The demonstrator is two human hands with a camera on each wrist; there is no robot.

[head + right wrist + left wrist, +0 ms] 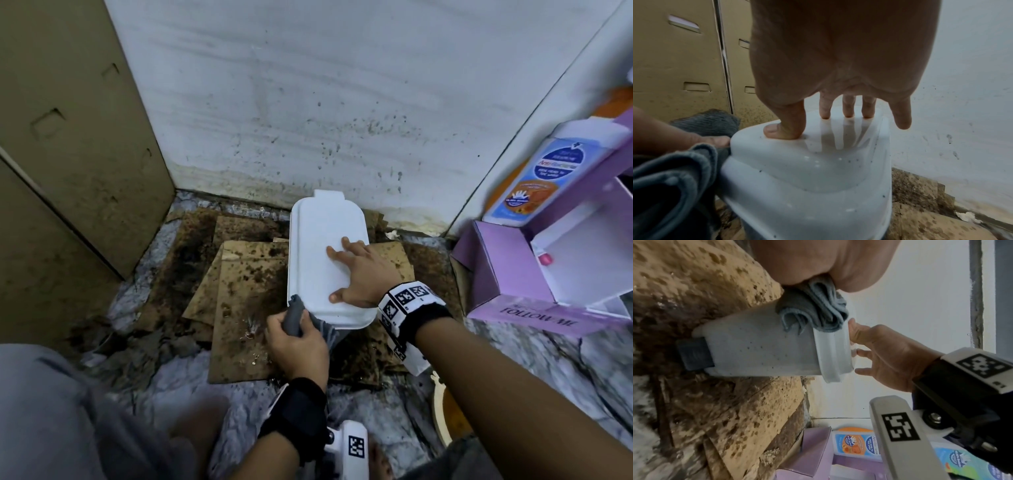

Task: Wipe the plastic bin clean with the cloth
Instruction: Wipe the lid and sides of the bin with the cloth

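A white plastic bin (322, 246) with a closed lid stands on stained cardboard by the wall. My right hand (352, 270) lies flat on the lid with straight, spread fingers (847, 107) pressing down. My left hand (296, 346) grips a bunched grey cloth (296, 317) against the bin's near left corner, just under the lid rim. In the left wrist view the cloth (816, 311) presses on the bin's speckled side wall (760, 347). In the right wrist view the cloth (674, 175) hangs beside the lid (818, 165), which carries small dark specks.
Dirty cardboard sheets (246, 308) cover the marble floor. A tall brown cardboard box (68, 154) stands left. A purple box (513, 284) and a soap bottle (544, 174) sit on the right. The spattered white wall (342, 102) is right behind the bin.
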